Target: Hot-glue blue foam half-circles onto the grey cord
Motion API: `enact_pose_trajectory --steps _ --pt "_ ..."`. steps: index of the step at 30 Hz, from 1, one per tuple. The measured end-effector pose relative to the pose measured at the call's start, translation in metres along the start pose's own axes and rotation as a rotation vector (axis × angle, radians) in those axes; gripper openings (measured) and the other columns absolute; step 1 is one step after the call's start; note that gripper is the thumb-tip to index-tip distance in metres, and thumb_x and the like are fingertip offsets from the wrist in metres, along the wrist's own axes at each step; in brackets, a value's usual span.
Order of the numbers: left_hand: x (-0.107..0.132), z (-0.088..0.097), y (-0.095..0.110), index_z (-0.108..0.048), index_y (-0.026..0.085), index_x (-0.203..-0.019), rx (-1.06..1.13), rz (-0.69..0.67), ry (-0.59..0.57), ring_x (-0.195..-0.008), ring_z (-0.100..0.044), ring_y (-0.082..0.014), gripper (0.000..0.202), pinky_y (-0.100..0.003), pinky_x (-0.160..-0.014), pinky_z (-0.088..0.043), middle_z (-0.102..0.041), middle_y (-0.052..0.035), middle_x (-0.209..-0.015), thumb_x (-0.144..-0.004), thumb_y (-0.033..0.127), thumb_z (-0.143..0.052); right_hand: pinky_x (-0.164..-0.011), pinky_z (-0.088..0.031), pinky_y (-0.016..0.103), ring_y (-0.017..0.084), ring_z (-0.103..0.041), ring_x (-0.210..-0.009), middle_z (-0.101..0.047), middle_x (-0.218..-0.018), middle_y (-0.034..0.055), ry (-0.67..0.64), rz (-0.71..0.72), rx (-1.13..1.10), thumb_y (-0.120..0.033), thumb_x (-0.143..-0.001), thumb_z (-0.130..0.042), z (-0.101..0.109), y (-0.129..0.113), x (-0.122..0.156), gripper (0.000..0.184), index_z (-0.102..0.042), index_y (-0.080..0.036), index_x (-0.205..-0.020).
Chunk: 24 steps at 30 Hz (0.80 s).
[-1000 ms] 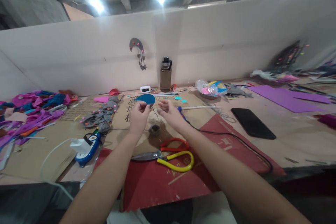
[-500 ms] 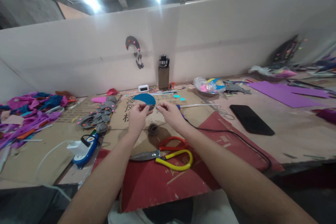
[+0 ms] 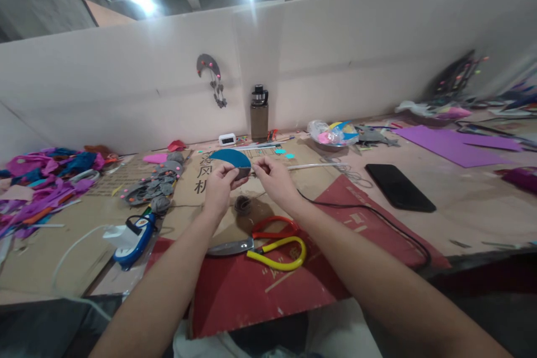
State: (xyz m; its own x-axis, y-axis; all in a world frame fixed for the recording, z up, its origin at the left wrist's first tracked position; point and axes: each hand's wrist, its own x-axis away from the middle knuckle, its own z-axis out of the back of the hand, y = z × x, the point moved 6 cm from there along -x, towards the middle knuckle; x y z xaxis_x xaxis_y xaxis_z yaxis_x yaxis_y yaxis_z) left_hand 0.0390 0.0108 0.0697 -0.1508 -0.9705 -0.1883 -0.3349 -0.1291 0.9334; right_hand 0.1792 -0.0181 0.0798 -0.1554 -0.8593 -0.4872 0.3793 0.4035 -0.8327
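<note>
My left hand [image 3: 219,189] pinches the lower edge of a blue half-round foam piece [image 3: 230,158], held up above the cardboard-covered table [image 3: 54,251]. My right hand [image 3: 273,178] is pinched right beside it, its fingertips at the piece's right corner, on something too thin to make out. A small spool of dark thread [image 3: 242,204] lies just below both hands. Scissors with red and yellow handles [image 3: 268,240] rest nearer to me on a red sheet [image 3: 251,291].
A blue glue gun [image 3: 133,235] with a white cord lies at the left, grey felt shapes [image 3: 157,182] beyond it. Foam scraps [image 3: 37,184] are heaped at far left. A brown bottle [image 3: 259,114] stands by the back wall. A black phone [image 3: 400,187] and purple sheets [image 3: 448,145] lie right.
My right hand went from loosely spread and apart to pinched against the blue piece's corner. Both hands rose slightly and came together.
</note>
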Motion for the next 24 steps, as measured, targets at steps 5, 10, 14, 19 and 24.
enact_pose_trajectory --steps 5,10,14,19,24 --pt "0.003 -0.002 -0.001 -0.046 0.015 -0.074 0.081 0.073 0.022 -0.073 -0.068 -0.0194 0.024 -0.039 -0.075 -0.055 -0.065 -0.0015 -0.072 -0.063 0.019 -0.067 -0.059 -0.034 0.025 0.011 -0.043 -0.060 -0.053 -0.066 -0.0015 0.042 -0.012 -0.062 -0.035 -0.080 -0.050 0.003 0.001 0.001 0.018 -0.055 -0.019 -0.075" --pt "0.002 0.001 -0.004 -0.047 0.015 -0.075 0.110 0.092 0.038 -0.074 -0.068 -0.0197 0.024 -0.039 -0.075 -0.055 -0.065 -0.0010 -0.072 -0.062 0.017 -0.067 -0.058 -0.033 0.025 0.012 -0.041 -0.058 -0.051 -0.062 -0.0019 0.062 -0.018 -0.059 -0.034 -0.077 -0.053 0.005 0.002 0.000 0.017 -0.057 -0.019 -0.072" --pt "0.002 0.000 -0.006 -0.047 0.015 -0.075 0.128 0.104 0.017 -0.074 -0.068 -0.0200 0.024 -0.037 -0.073 -0.055 -0.066 -0.0020 -0.074 -0.063 0.017 -0.068 -0.058 -0.034 0.025 0.012 -0.042 -0.059 -0.053 -0.063 -0.0014 0.064 -0.039 -0.080 -0.036 -0.076 -0.054 0.005 0.006 -0.001 0.019 -0.061 -0.019 -0.075" --pt "0.003 -0.002 -0.005 -0.048 0.015 -0.076 0.141 0.117 -0.002 -0.074 -0.068 -0.0206 0.024 -0.037 -0.072 -0.056 -0.066 -0.0022 -0.073 -0.062 0.016 -0.068 -0.064 -0.038 0.026 0.012 -0.048 -0.062 -0.061 -0.070 0.0004 0.021 -0.140 -0.220 -0.034 -0.072 -0.056 0.000 0.011 -0.003 0.021 -0.064 -0.017 -0.079" --pt "0.003 -0.003 -0.004 -0.049 0.015 -0.076 0.156 0.129 -0.027 -0.074 -0.068 -0.0200 0.024 -0.034 -0.070 -0.056 -0.067 -0.0029 -0.074 -0.063 0.016 -0.068 -0.053 -0.033 0.024 0.009 -0.042 -0.054 -0.057 -0.062 -0.0016 -0.014 -0.266 -0.398 -0.034 -0.067 -0.059 -0.003 0.012 -0.002 0.018 -0.061 -0.017 -0.070"
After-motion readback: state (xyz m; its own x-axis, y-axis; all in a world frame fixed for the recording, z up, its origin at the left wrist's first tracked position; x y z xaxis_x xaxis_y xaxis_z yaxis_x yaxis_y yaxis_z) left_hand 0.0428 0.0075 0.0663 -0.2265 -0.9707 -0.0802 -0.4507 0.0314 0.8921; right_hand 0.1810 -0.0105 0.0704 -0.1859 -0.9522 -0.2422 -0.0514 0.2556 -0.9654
